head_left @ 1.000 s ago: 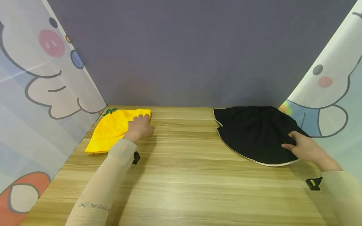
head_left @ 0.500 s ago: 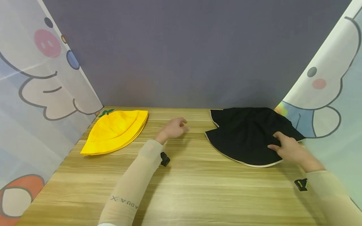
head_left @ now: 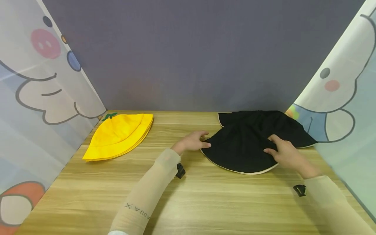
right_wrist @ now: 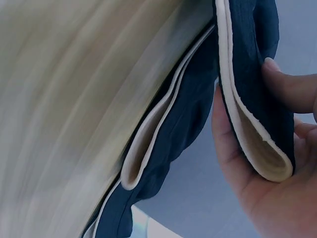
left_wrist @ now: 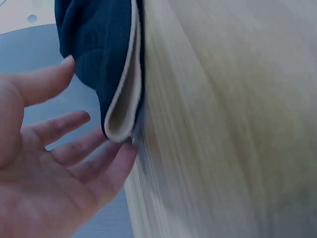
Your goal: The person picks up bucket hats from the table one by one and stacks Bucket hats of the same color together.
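A folded black bucket hat (head_left: 239,153) with cream edging lies toward the right of the table in the head view. My right hand (head_left: 286,153) grips its right corner; the right wrist view has the thumb on one side of the folded brim (right_wrist: 242,64) and fingers on the other. At the hat's left corner is my left hand (head_left: 192,141), thumb and fingers spread apart. In the left wrist view, its fingertips (left_wrist: 128,151) reach the lower end of the fold, while the thumb stands off to the side.
More black hat fabric (head_left: 293,129) with cream edging lies behind the held hat, against the grey back panel (head_left: 188,58). Folded yellow hats (head_left: 117,138) with a green leaf lie at the back left of the wooden table (head_left: 176,202). Cartoon-printed curtains (head_left: 35,98) border both sides.
My left hand has left the yellow hats and moved right to the black hat's left corner. My right hand has drawn the black hat leftward, away from the fabric behind it.
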Available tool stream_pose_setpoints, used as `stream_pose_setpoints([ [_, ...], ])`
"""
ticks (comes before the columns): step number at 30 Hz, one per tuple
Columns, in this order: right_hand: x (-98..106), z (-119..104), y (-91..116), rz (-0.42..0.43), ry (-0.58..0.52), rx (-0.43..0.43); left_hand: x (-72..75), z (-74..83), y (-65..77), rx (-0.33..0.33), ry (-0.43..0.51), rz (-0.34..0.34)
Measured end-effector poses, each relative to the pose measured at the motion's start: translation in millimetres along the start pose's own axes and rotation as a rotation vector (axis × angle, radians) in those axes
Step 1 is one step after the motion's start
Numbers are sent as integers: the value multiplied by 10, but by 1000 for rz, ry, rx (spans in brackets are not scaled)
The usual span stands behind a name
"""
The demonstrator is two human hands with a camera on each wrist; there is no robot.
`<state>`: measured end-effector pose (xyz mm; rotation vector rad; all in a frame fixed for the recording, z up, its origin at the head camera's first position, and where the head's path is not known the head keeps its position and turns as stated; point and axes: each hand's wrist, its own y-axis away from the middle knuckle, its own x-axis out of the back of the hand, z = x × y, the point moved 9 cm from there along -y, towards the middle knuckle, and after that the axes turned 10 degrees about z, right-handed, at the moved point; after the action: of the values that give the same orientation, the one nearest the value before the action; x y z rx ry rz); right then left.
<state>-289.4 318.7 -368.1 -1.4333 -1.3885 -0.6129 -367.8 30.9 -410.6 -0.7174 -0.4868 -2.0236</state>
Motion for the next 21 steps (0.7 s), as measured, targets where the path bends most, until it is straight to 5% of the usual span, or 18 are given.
stream_pose_setpoints([
  [10, -34, -232, -91, 56, -51, 81, 24, -46, -5, 32, -91, 60],
  [21, -186, -417, -192, -15, -72, 97, 217, -175, 156, 54, -158, 88],
])
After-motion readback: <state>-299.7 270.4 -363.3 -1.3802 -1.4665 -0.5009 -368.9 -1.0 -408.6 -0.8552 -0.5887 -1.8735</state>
